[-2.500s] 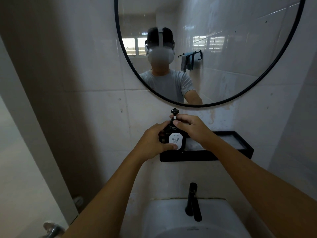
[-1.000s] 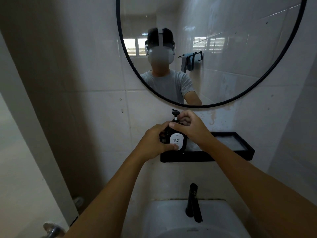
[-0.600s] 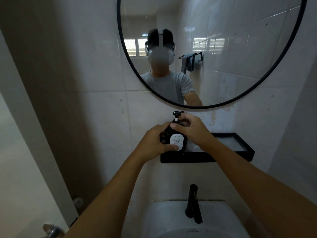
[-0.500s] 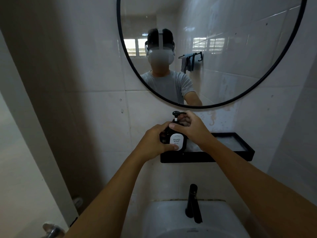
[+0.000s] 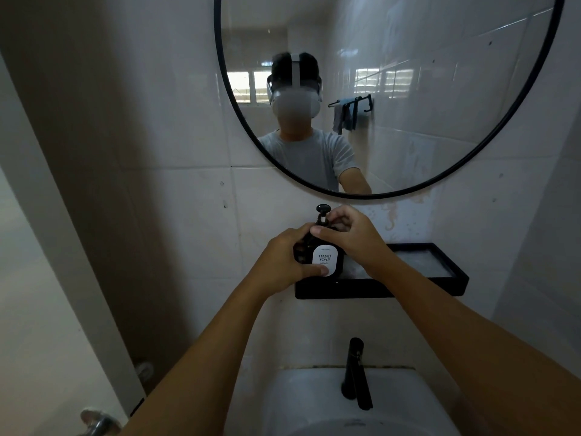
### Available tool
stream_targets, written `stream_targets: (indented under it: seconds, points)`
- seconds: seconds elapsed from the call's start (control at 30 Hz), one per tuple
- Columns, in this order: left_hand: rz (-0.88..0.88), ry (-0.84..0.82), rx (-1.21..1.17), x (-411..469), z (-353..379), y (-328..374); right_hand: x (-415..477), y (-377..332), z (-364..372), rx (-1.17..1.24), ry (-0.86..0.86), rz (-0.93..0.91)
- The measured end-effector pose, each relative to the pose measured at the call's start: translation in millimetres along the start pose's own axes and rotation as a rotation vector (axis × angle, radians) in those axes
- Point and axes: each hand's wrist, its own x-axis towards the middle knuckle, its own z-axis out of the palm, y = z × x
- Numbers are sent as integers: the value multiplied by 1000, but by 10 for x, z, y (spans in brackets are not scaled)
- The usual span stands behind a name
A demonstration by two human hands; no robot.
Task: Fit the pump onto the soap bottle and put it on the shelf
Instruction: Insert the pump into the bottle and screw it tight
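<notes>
At the black shelf (image 5: 408, 286), both hands' fingers grip things — left (image 5: 283, 262) the square bottle (image 5: 323, 256), right (image 5: 352, 237) its pump (image 5: 322, 212).

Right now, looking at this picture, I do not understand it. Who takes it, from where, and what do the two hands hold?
A camera on the person's head takes it, looking forward and down; the round mirror reflects that person. There is no machine, only bare hands. The left hand grips the dark hand soap bottle at the left end of the black wall shelf. The right hand pinches its neck, just below the pump. Below are a white sink and a black faucet.
</notes>
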Motion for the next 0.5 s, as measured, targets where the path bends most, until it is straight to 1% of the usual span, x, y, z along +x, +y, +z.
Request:
stream_targets:
  seconds: [0.17,0.23,0.4,0.5]
  points:
    - [-5,-8,-6,9,4,-19,-47,-45,-52,83,-116,-13]
    - [-9,-8,-12,12,4,-26,-58,-71,-63,85,-135,-18]
    - [-5,-4,0,17,8,-22,-18,-43,-51,-22,-95,-52]
    - [6,1,7,16,4,-24,8,-12,-9,-50,-46,-23]
